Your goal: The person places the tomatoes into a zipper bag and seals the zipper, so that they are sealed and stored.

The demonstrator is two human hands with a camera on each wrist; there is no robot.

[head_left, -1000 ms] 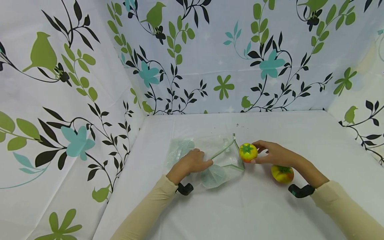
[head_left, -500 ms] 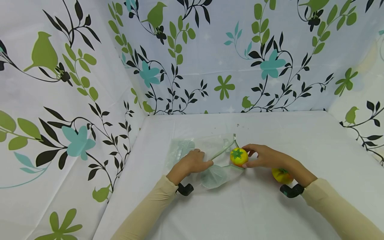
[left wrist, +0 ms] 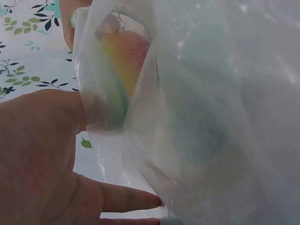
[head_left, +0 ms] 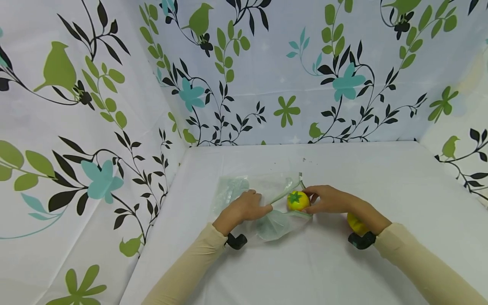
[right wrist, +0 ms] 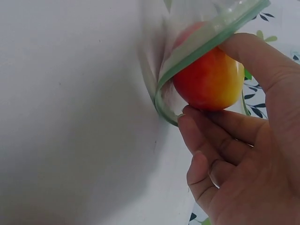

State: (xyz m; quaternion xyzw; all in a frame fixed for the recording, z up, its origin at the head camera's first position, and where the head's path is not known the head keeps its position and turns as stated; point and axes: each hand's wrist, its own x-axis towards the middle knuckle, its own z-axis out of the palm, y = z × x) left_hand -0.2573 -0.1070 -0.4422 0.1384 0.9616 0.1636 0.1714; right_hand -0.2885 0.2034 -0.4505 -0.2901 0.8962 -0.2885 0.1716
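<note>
Patterned cloth [head_left: 126, 93]: covers the left, back and right sides, printed with green birds, teal flowers and dark leaves.
Left sleeve [head_left: 183, 267]: beige, reaching in from the lower edge.
Clear bag [head_left: 272, 226]: lies on the white table [head_left: 305, 271], its mouth parted towards the right, edged with a green strip [right wrist: 206, 49]; pale green patches show in it, and whether they are folds or contents cannot be told.
Left wrist camera [head_left: 237, 241]: black, at the wrist, just beside the bag.
Left hand [head_left: 244, 206]: grip spread wide, thumb well apart from the index finger, both touching the bag near its mouth; part of the thumb shows through the film.
Fruit [head_left: 298, 201]: yellow and red with a green leafy top, in the bag's mouth, partly behind the strip in the right wrist view.
Right hand [head_left: 329, 199]: grip drawn in on the fruit, pinching it between thumb and fingertips.
Second fruit [head_left: 355, 223]: yellow, mostly hidden by the right wrist.
Right wrist camera [head_left: 360, 240]: black, overlapping that fruit in view.
Right sleeve [head_left: 415, 254]: beige.
</note>
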